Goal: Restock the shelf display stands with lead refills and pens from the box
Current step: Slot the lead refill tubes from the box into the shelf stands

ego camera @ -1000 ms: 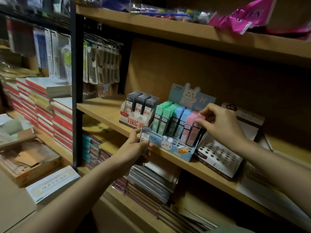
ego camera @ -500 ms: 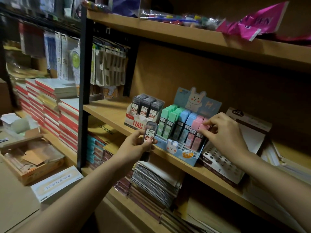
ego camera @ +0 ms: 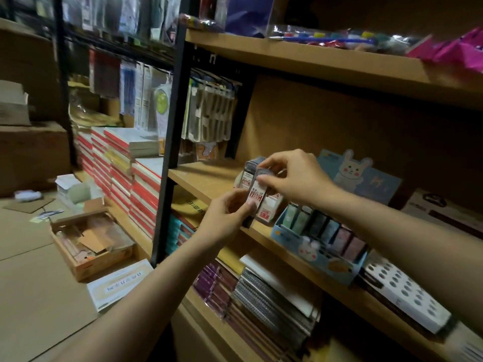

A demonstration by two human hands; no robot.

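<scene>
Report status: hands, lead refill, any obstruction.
Left hand pinches lead refill low; right hand pinches its top. Refill at red-white stand, not seated. Bunny stand beside, clear.

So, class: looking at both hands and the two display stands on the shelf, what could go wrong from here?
1. Both the left hand and right hand pinch one lead refill case; it might slip and fall to the floor.
2. The red-and-white stand sits near the shelf edge; pushing could tip it.
3. The right forearm crosses above the bunny stand and might knock it.
</scene>
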